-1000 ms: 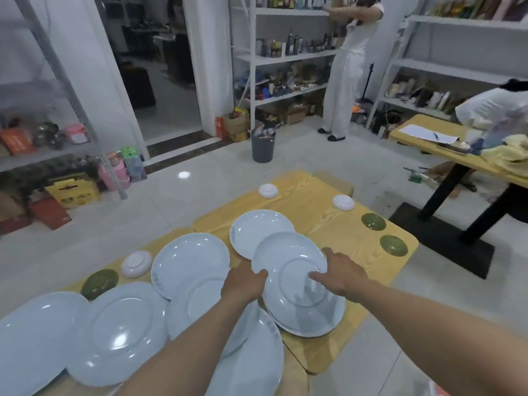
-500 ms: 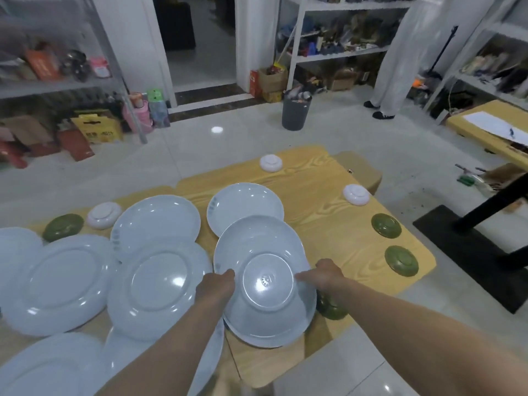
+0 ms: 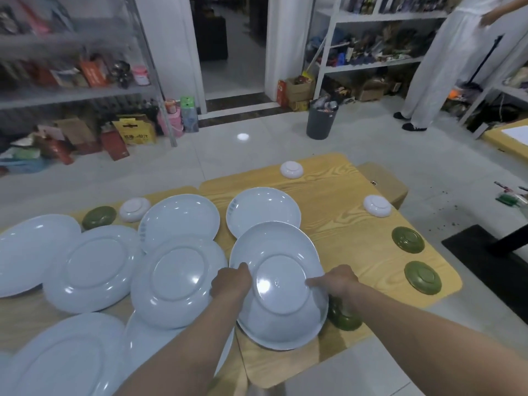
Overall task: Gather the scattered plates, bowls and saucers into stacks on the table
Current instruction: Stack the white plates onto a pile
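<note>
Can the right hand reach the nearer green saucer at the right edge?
Probably: bare wooden table separates the round green saucer from the right hand, though it grips a white plate.

Pale tiled floor point(image 3: 257, 155), cluttered metal shelves point(image 3: 368, 38), an open doorway point(image 3: 228, 44) and a grey bin point(image 3: 321, 121).

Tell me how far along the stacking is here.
Done: no finished stack visible; plates merely overlap. In hand: the left hand and right hand hold one upside-down plate by its rim. Left: the other plates, white bowls and green saucers lie scattered across the table.
</note>
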Action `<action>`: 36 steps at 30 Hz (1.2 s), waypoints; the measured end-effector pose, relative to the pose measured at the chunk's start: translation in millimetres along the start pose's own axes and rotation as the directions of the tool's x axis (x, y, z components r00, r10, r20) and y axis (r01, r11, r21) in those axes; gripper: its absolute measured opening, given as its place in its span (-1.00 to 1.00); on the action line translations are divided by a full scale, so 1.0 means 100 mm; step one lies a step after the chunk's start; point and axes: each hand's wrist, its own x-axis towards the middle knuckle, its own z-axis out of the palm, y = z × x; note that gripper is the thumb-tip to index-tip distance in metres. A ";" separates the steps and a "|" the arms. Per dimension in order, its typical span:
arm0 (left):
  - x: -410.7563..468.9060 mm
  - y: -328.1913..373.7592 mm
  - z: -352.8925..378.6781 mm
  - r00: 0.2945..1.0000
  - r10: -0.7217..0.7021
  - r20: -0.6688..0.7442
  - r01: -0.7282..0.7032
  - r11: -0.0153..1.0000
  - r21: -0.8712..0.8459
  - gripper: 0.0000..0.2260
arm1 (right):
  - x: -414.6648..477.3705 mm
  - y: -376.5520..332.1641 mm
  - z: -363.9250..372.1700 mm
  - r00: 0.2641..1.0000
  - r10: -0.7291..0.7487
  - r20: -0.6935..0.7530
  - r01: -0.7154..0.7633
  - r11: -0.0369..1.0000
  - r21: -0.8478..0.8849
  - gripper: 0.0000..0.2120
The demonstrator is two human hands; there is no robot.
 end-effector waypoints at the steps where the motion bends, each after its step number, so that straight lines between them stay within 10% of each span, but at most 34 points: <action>1: -0.02 0.02 -0.02 1.000 0.007 -0.005 -0.007 1.000 -0.004 -0.57 | -0.01 -0.01 -0.01 1.000 -0.001 0.000 0.001 1.000 0.017 -0.13; 15: -0.27 0.19 -0.47 0.997 0.017 -0.072 -0.038 0.950 -0.309 -0.53 | -0.71 -0.49 -0.09 0.981 -0.181 -0.065 0.191 0.952 0.239 -0.74; 21: -0.38 0.20 -0.97 0.977 -0.080 -0.197 -0.066 0.766 -0.639 -0.62 | -0.86 -0.87 0.26 0.965 -0.240 -0.107 0.260 0.814 0.519 -0.37; 25: -0.36 -0.01 -1.45 0.965 -0.050 -0.258 -0.162 0.659 -0.734 -0.90 | -1.08 -1.12 0.59 0.962 -0.255 -0.097 0.262 0.768 0.585 -0.75; 36: -0.39 -1.43 -3.39 0.898 0.199 -0.391 -0.426 0.610 -0.668 -0.89 | -2.28 -1.46 2.41 0.889 -0.448 0.097 0.382 0.840 0.385 -0.67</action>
